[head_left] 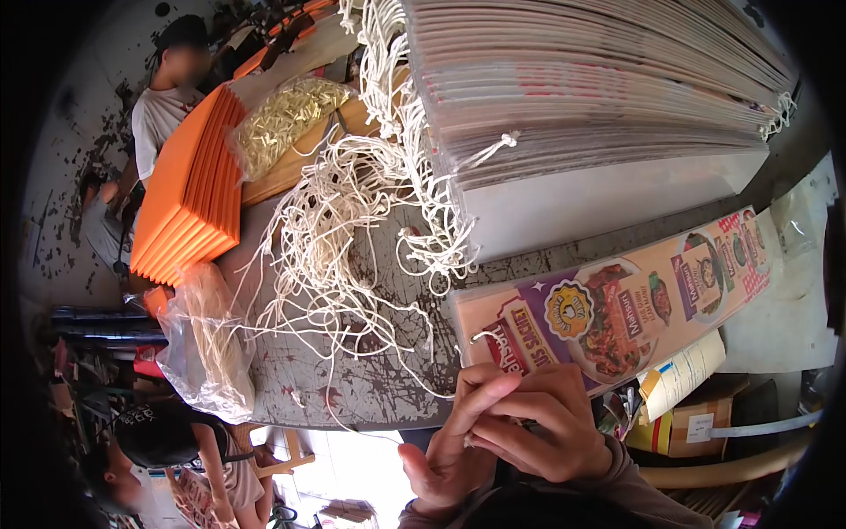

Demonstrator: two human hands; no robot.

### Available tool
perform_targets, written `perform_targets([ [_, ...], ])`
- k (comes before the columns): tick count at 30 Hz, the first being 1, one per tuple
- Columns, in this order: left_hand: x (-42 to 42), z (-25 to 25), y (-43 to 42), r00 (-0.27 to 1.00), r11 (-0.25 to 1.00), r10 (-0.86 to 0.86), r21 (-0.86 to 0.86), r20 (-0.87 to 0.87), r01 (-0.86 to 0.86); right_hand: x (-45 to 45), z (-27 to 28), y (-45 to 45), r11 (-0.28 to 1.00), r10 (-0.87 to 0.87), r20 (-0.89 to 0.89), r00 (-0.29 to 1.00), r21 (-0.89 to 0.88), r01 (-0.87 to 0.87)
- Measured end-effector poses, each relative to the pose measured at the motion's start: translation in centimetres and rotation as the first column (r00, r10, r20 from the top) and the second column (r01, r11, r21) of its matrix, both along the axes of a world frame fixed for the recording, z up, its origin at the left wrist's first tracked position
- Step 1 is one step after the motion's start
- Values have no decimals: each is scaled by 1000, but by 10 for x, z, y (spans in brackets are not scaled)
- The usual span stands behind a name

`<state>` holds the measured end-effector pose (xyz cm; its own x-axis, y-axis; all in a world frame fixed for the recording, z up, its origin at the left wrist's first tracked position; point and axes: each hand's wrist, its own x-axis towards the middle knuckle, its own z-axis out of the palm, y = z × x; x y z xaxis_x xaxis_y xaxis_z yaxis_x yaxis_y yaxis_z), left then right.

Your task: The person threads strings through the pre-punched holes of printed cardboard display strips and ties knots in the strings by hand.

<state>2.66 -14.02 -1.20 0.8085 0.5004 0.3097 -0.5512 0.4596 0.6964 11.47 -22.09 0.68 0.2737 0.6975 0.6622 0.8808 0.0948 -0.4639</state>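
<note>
Both hands meet at the table's near edge, over the lower left corner of a printed food banner [617, 309]. My left hand [463, 432] has its fingers raised and closed around the white string [379, 344] that runs in from the pile. My right hand [551, 423] lies against it, fingers bent together, with a bit of string between them. A short loop of string passes through the banner's corner. The tangled string pile [344, 203] lies on the scratched table [379, 388], left of the banner.
A tall stack of plastic-covered sheets [599, 97] with knotted strings stands behind the banner. Orange folded pieces [194, 176], a bag of gold-coloured clips [286, 119] and a plastic bag [207, 353] lie left. Two people [163, 115] are at the left; a cardboard box [705, 423] sits lower right.
</note>
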Motion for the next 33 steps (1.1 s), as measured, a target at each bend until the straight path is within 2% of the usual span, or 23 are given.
perform_targets([
  [3,-2,2,-2,999,996,-32,-90,-13,30,2,0,-2,1000,5,13,1000,-4,-5],
  [5,-6,0,-3,987,993,-24,-115,-158,6,1,-1,-2,1000,11,20,1000,-4,-11],
  [9,-4,3,-9,993,992,47,-114,-111,-60,1,3,-4,999,42,-17,999,5,-42],
  [10,2,7,-16,959,955,278,-94,-56,-282,2,4,-4,998,65,-56,996,11,-64],
  [12,-4,5,-15,872,869,489,-85,6,-487,3,8,-5,996,40,-66,997,78,-35],
  [13,-20,3,-3,869,818,494,353,-29,-454,4,9,-6,990,20,-80,997,141,-8],
  [14,-29,2,3,880,754,468,556,-81,-350,3,9,-5,990,16,-77,997,143,-5],
  [16,-39,13,17,887,474,447,872,-117,-124,-2,4,-2,971,-9,-45,999,239,20],
  [18,-35,19,20,839,839,235,539,-490,80,-9,0,1,975,30,-95,995,223,-8],
  [19,-38,10,5,810,927,280,364,-515,-90,-11,-3,5,972,83,-43,996,226,-71],
  [20,-41,1,-10,785,942,335,177,-521,-284,-13,-6,7,965,135,8,991,225,-134],
  [22,-38,7,1,801,965,244,54,-547,-257,-16,-10,12,964,150,33,988,216,-154],
  [24,-37,6,11,808,970,197,-9,-556,-243,-10,-13,19,904,396,-102,913,218,-367],
  [25,-37,-2,17,877,968,141,-120,-459,-219,-5,-12,17,892,440,-221,870,217,-396],
  [26,-36,-7,21,932,957,92,-228,-350,-180,-1,-13,18,892,440,-222,870,217,-396],
  [27,-35,-8,21,945,937,72,-304,-318,-174,4,-15,20,905,419,-360,834,233,-355],
  [28,-43,1,19,698,985,170,122,-696,-118,8,-15,22,919,392,-491,778,242,-310],
  [29,-40,7,16,665,919,329,390,-670,-62,8,-12,25,911,412,-516,751,232,-340],
  [30,-36,10,13,643,780,477,626,-600,6,6,-11,25,912,410,-517,751,230,-340],
  [31,-37,12,13,642,781,475,624,-602,7,3,-11,23,934,351,-566,746,158,-320],
  [32,-38,12,13,570,598,646,801,-508,37,1,-11,23,950,289,-609,739,85,-301],
  [33,-38,12,13,501,378,783,921,-369,88,1,-14,23,957,270,-613,742,85,-278],
])
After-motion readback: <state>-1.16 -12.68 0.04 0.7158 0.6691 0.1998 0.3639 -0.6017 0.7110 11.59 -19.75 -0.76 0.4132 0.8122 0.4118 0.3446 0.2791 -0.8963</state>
